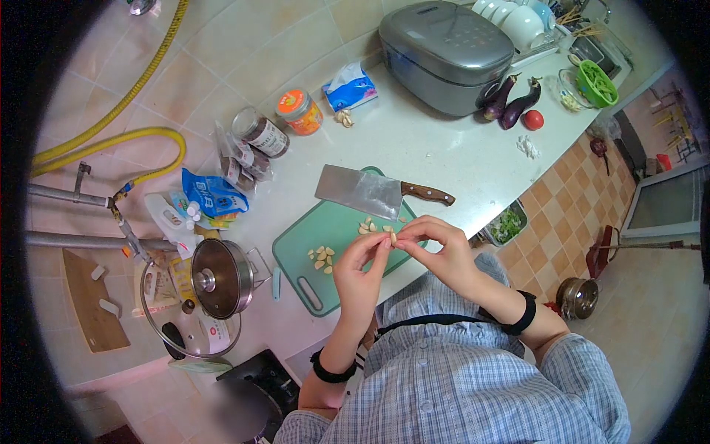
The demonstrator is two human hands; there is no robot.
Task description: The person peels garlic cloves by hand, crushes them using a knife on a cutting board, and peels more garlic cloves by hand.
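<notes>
Over the green cutting board (307, 233), my left hand (364, 268) and my right hand (442, 248) meet at the fingertips. Both are closed in a pinch on a small garlic clove (393, 236). Several pale garlic cloves (323, 258) lie on the left part of the board, and more are beside and partly behind my fingers. A cleaver (362, 191) with a wooden handle (429, 194) rests across the board's far edge, its blade to the left. Which fingers bear on the clove is partly hidden.
A grey rice cooker (447, 59), eggplants (521, 103) and a tomato (533, 120) stand at the back right. Jars (299, 112), a blue bag (214, 192) and a lidded pot (222, 280) are at left. A container of greens (506, 226) sits below the counter edge.
</notes>
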